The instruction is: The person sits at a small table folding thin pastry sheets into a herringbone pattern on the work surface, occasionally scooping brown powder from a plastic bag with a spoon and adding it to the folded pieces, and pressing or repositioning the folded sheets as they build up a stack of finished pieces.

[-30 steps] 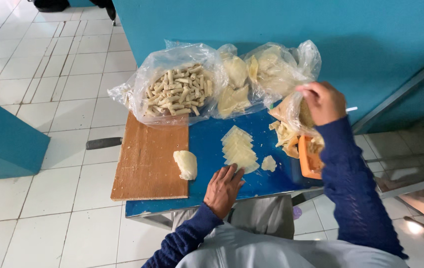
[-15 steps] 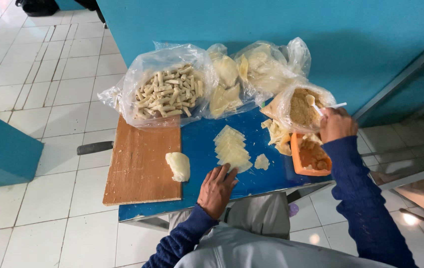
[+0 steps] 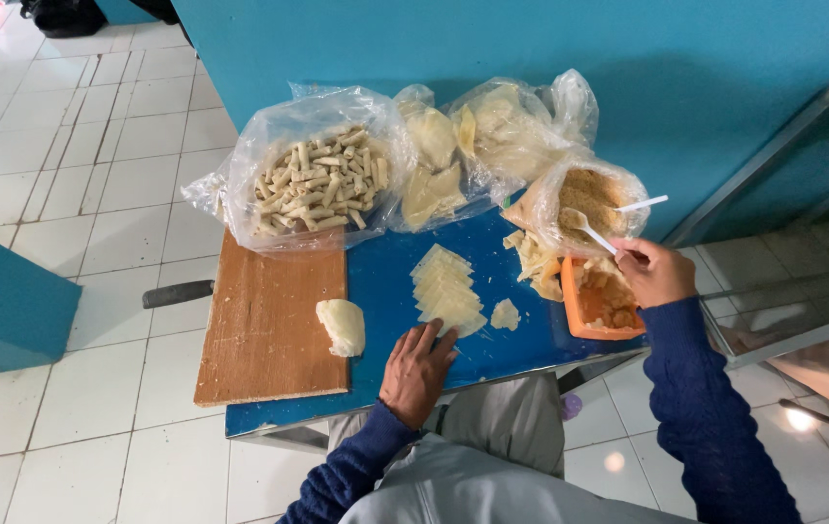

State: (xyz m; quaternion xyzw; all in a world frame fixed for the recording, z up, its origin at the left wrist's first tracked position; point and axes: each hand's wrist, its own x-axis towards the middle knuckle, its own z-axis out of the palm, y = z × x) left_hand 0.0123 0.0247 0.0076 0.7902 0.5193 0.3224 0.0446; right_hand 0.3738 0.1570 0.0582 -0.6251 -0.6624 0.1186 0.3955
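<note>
Nearest the body, the left hand [image 3: 417, 371] lies flat and open on the blue table [image 3: 385, 291], fingertips pinning the edge of a stack of thin dough sheets [image 3: 446, 290] — steadying it, it seems. Beside it a dough lump [image 3: 342, 326] sits on the wooden board [image 3: 269, 330]. Further out, the right hand [image 3: 654, 273] is closed around a white spoon [image 3: 584, 229] dipped into a bag of brown filling [image 3: 589, 199], above an orange tub [image 3: 599, 301]. Beyond — a bag of rolled sticks [image 3: 317, 180].
</note>
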